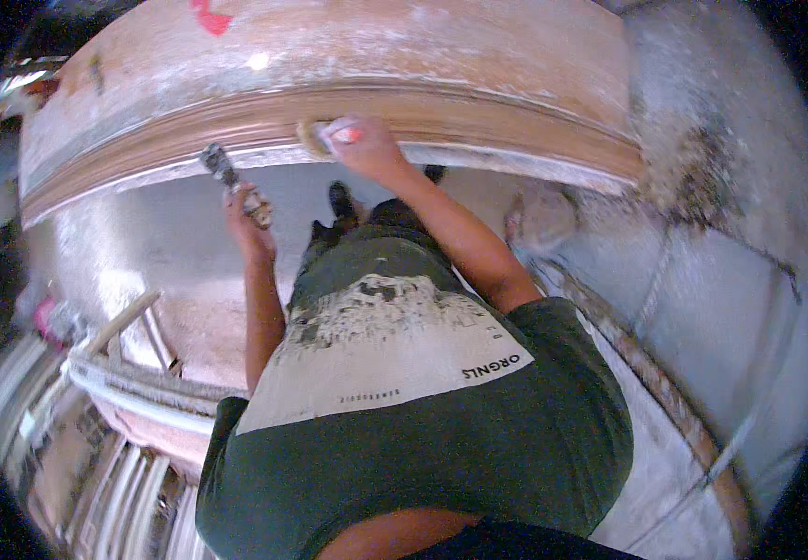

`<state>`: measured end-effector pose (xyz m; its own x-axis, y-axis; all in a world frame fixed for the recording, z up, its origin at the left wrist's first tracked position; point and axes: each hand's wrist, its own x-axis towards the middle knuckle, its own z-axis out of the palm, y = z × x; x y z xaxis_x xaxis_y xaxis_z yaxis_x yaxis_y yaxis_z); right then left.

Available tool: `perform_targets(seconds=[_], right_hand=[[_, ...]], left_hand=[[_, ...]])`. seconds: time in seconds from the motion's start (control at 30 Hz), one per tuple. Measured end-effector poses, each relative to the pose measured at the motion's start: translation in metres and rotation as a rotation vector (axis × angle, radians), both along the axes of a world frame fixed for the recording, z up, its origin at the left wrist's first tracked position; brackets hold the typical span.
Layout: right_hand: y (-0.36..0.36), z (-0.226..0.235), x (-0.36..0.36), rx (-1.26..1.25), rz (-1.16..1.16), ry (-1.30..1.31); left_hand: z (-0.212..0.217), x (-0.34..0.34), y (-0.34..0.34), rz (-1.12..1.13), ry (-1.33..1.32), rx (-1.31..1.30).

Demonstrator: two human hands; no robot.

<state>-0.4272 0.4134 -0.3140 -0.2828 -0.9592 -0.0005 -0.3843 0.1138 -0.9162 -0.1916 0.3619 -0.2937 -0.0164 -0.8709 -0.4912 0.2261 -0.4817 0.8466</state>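
A long brown wooden moulding (478,126) with grooves along its length lies on the near edge of a worn workbench (404,47). My right hand (371,149) is closed around a brush (312,138) whose tan bristle end rests at the moulding's face. A bit of orange-red shows between the fingers. To the left and nearer to me, my left hand (243,210) grips a dark, stained tool (219,163), held up in front of the bench edge. Its kind is unclear; one end is blackish and mottled, the other pale brown.
A red scrap (208,17) lies on the bench top. Behind me at left stands a wooden frame (142,373), with several stacked pale strips (128,495) near it. A long wooden rail (646,373) runs along my right. Dark debris (698,177) marks the floor beyond the bench's right end.
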Motion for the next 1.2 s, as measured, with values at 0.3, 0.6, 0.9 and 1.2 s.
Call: perform_targets(seconds=[0.3, 0.6, 0.9, 1.2], right_hand=[[0.312, 0.014, -0.309, 0.871, -1.002, 0.763], [0.242, -0.018, -0.218, 0.222, -0.660, 0.000], [0.461, -0.050, -0.478, 0.458, -1.111, 0.617], [0.424, -0.067, -0.563, 0.562, -0.821, 1.024]], left_hand=[[-0.022, -0.016, -0.028, -0.181, 0.095, -0.018], [0.014, -0.155, -0.027, -0.379, 0.089, -0.062], [0.030, -0.229, 0.003, -0.593, -0.026, -0.094], [0.031, -0.210, 0.043, -0.591, -0.354, -0.019]])
